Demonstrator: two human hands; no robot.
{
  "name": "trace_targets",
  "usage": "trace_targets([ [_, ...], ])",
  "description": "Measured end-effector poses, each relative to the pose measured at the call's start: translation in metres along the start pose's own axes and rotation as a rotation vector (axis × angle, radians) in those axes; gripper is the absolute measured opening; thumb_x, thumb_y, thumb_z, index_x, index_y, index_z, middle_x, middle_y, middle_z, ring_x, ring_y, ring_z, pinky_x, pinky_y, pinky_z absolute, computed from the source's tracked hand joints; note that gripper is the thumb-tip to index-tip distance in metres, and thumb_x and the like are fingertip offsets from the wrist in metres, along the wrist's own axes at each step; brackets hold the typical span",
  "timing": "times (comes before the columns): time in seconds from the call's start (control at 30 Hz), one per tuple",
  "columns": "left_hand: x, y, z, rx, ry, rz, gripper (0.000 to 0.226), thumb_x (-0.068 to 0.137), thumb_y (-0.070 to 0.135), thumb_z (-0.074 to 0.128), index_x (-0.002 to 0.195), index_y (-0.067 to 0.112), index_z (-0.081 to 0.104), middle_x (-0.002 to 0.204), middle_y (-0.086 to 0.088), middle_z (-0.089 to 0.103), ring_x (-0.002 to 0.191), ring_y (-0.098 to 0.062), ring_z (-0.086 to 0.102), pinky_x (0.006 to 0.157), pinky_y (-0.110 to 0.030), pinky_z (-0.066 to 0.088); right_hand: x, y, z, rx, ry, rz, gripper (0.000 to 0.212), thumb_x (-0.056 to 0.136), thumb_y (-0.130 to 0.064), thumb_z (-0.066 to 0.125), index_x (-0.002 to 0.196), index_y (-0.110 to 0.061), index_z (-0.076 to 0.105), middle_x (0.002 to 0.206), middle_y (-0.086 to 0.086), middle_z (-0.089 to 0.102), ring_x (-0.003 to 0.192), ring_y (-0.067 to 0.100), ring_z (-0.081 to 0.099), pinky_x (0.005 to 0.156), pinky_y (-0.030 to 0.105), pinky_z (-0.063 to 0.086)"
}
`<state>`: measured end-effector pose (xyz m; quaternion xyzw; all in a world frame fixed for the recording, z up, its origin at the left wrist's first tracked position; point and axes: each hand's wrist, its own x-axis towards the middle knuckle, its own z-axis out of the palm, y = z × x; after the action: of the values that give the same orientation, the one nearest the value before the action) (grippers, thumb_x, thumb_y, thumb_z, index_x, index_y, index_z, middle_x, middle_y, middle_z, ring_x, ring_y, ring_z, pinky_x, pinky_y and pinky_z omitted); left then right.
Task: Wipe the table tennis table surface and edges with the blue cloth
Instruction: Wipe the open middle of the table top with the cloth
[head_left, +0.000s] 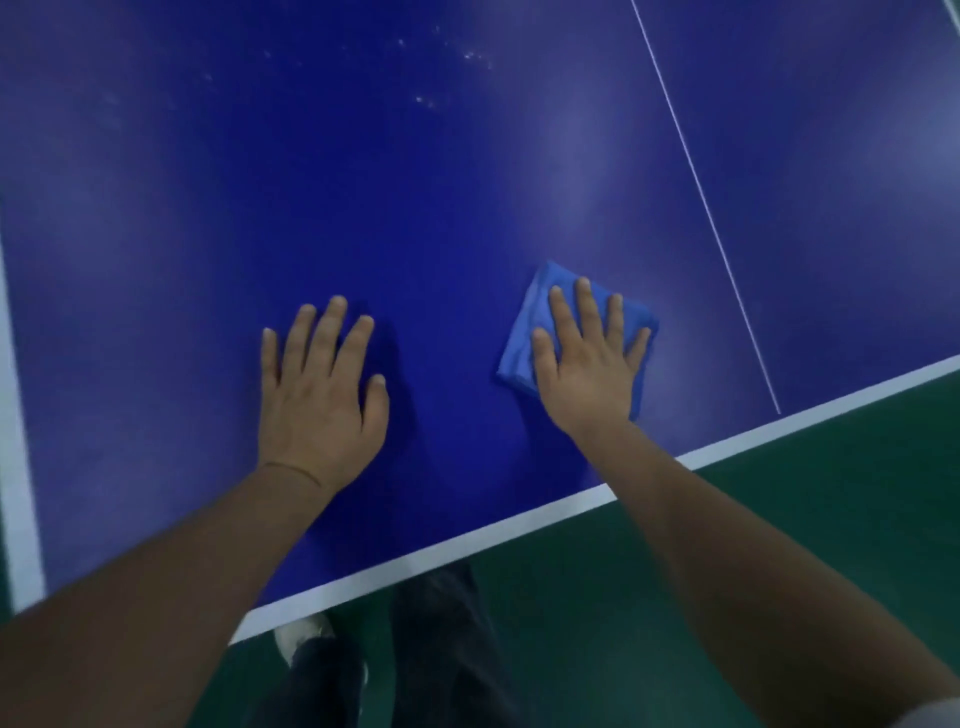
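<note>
The dark blue table tennis table (415, 197) fills most of the head view. Its white near edge line (467, 543) runs diagonally below my hands. A folded blue cloth (524, 338) lies flat on the surface near that edge. My right hand (592, 358) presses on the cloth with straight, spread fingers and covers most of it. My left hand (317, 395) rests flat on the bare surface to the left of the cloth, fingers spread, holding nothing.
A thin white centre line (701, 197) crosses the table to the right of the cloth. A white side line (18, 467) marks the left edge. Pale specks (426, 101) dot the far surface. Green floor (779, 519) and my legs and shoes (395, 670) lie below the edge.
</note>
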<state>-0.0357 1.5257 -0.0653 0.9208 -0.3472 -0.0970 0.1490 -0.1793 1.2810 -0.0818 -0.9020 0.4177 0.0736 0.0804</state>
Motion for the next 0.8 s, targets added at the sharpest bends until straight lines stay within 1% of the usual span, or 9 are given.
trace_targets([
  [0.17,0.048,0.008,0.015,0.044,-0.016,-0.036,0.064,0.096,0.041,0.028,0.154,0.013,0.035,0.164,-0.012,0.024,0.153,-0.03,0.014,0.124,-0.056,0.003,-0.019,0.114,-0.011,0.014,-0.011,0.329,0.066,0.097,-0.064,0.011,0.158,-0.041,0.011,0.168,-0.012,0.002,0.155,0.026,-0.003,0.118,0.066,-0.004],
  [0.3,0.051,0.008,0.019,0.099,-0.035,-0.034,0.064,0.097,0.041,0.026,0.154,0.013,0.035,0.163,-0.013,0.025,0.153,-0.031,0.015,0.124,-0.056,0.003,0.043,0.104,-0.02,0.123,0.078,0.552,0.069,0.096,-0.061,0.008,0.16,-0.035,0.012,0.169,-0.003,0.004,0.154,0.034,-0.001,0.117,0.07,0.0],
  [0.37,0.051,0.012,0.015,0.114,-0.041,-0.051,0.064,0.096,0.04,0.028,0.153,0.012,0.037,0.163,-0.013,0.026,0.152,-0.032,0.016,0.124,-0.057,0.004,0.062,0.058,-0.018,0.065,0.097,0.376,0.068,0.097,-0.057,0.016,0.159,-0.031,0.022,0.168,0.001,0.013,0.153,0.039,0.01,0.118,0.069,0.004],
  [0.47,0.053,0.018,0.011,0.134,-0.049,-0.059,0.065,0.094,0.04,0.029,0.15,0.009,0.042,0.16,-0.016,0.031,0.15,-0.035,0.021,0.123,-0.058,0.007,0.062,0.013,-0.009,-0.066,0.081,-0.401,0.058,0.101,-0.051,0.031,0.154,-0.029,0.038,0.163,0.003,0.029,0.151,0.04,0.021,0.118,0.067,0.01],
  [0.5,0.053,0.018,0.01,0.132,-0.05,-0.051,0.065,0.093,0.04,0.03,0.149,0.008,0.044,0.16,-0.017,0.032,0.15,-0.036,0.023,0.123,-0.059,0.008,0.077,0.018,-0.013,-0.1,0.077,-0.542,0.056,0.101,-0.051,0.033,0.152,-0.029,0.041,0.162,0.002,0.032,0.15,0.039,0.023,0.117,0.069,0.014],
  [0.57,0.058,0.016,0.009,0.141,-0.028,-0.031,0.066,0.092,0.04,0.031,0.147,0.006,0.046,0.159,-0.017,0.033,0.15,-0.035,0.023,0.123,-0.058,0.006,0.129,0.04,-0.028,-0.111,0.092,-0.423,0.057,0.101,-0.05,0.031,0.154,-0.03,0.038,0.164,0.002,0.029,0.151,0.039,0.021,0.116,0.069,0.016],
  [0.63,0.072,0.01,0.005,0.139,0.009,-0.06,0.067,0.092,0.041,0.032,0.148,0.005,0.043,0.161,-0.016,0.031,0.152,-0.034,0.02,0.124,-0.055,0.0,0.183,0.048,-0.043,-0.001,0.109,0.015,0.06,0.102,-0.052,0.023,0.159,-0.032,0.024,0.168,-0.001,0.015,0.154,0.036,0.008,0.118,0.068,0.006],
  [0.7,0.089,0.004,0.003,0.123,0.022,-0.133,0.07,0.093,0.043,0.03,0.151,0.005,0.037,0.163,-0.016,0.027,0.154,-0.032,0.014,0.125,-0.052,-0.004,0.207,0.021,-0.045,0.092,0.124,0.265,0.062,0.102,-0.053,0.019,0.16,-0.032,0.017,0.169,-0.001,0.009,0.154,0.037,0.003,0.117,0.069,0.003],
  [0.8,0.097,0.0,0.005,0.146,-0.015,-0.15,0.071,0.094,0.045,0.027,0.153,0.006,0.036,0.163,-0.016,0.025,0.154,-0.031,0.013,0.125,-0.053,0.002,0.181,-0.041,-0.027,0.003,0.106,-0.09,0.063,0.1,-0.055,0.014,0.159,-0.032,0.02,0.168,-0.001,0.014,0.153,0.038,0.009,0.118,0.068,0.001],
])
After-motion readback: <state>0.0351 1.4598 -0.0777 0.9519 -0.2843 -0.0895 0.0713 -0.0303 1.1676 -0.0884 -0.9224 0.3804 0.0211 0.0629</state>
